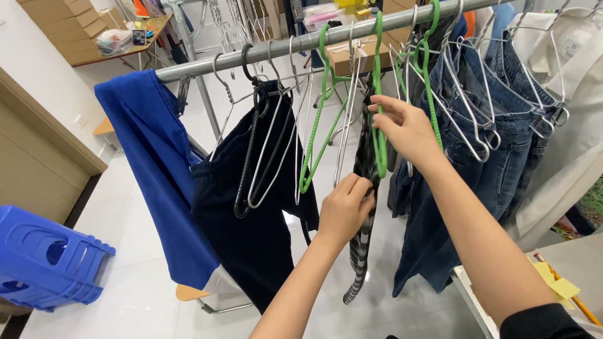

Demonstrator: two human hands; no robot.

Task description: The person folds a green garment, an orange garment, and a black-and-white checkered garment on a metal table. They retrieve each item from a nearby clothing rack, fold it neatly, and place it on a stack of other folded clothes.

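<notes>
The metal rail (276,49) runs across the top and serves here as the landmark. Below its middle hangs a green hanger (379,94), and on it a striped black-and-grey garment (363,207) falls straight down. The right hand (405,129) is just under the rail; its fingers (380,105) are closed around the side of the green hanger. The left hand (344,208) is lower under the rail, and its fingers (361,188) are pinched shut on the striped garment.

Left of this hanger on the rail hang a second green hanger (320,119), some empty wire hangers (270,144), black trousers (251,232) and a blue garment (154,169). To the right on the rail hang blue jeans (496,157). Far below the left end of the rail, a blue plastic stool (44,260) lies on the white floor (125,263).
</notes>
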